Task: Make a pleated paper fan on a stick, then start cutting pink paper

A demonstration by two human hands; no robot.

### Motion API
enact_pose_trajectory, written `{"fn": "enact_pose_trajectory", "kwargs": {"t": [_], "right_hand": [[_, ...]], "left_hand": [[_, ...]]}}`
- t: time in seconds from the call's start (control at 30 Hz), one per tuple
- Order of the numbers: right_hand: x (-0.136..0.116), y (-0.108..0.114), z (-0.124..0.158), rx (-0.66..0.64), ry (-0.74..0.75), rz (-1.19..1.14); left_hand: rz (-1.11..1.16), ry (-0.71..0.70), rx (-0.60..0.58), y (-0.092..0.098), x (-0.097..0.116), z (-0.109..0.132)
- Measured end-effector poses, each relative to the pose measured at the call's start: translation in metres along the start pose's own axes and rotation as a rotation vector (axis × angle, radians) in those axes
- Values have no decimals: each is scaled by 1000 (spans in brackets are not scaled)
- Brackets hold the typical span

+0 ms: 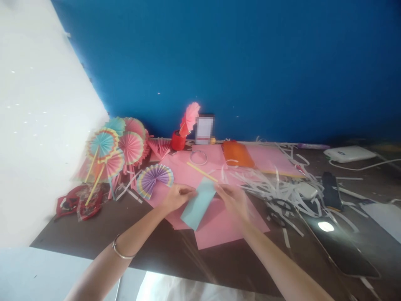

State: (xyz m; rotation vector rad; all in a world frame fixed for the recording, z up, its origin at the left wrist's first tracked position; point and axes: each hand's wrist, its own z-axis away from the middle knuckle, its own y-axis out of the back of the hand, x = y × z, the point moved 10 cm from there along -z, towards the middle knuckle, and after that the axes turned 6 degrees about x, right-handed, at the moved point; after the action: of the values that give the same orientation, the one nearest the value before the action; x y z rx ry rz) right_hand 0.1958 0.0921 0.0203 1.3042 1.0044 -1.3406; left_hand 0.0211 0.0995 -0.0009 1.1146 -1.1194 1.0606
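A light blue strip of paper [198, 204] is held between both my hands above pink paper sheets [219, 228] on a dark table [94, 234]. My left hand [177, 196] pinches the strip's upper left edge with closed fingers. My right hand [233, 200] grips its upper right corner, fingers closed too. A thin bangle circles my left wrist. A yellow stick [202, 172] lies just beyond the strip.
Finished paper fans on sticks [115, 146] cluster at the left, with a purple fan [153, 179] nearer. White paper shreds [282, 184] and scissors lie right of my hands. An orange sheet [238, 154], a red cup [178, 142], a phone [341, 246] and a white device [349, 154] lie around.
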Motion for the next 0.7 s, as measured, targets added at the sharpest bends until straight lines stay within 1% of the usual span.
{"fn": "enact_pose_trajectory", "kwargs": {"t": [0.17,0.37,0.53,0.6,0.7], "right_hand": [[-8,2,0,11,77,22],[-13,-4,1,-50,123,33],[-18,4,3,29,153,104],[-17,0,3,-4,138,81],[-10,-10,2,-106,76,45]], "left_hand": [[-17,-2,-45,-4,-1,1],[-24,-19,-2,1,-1,1],[-32,-12,-75,-6,-4,2],[-13,-16,-54,-4,-3,2],[-8,-29,-2,0,1,2]]}}
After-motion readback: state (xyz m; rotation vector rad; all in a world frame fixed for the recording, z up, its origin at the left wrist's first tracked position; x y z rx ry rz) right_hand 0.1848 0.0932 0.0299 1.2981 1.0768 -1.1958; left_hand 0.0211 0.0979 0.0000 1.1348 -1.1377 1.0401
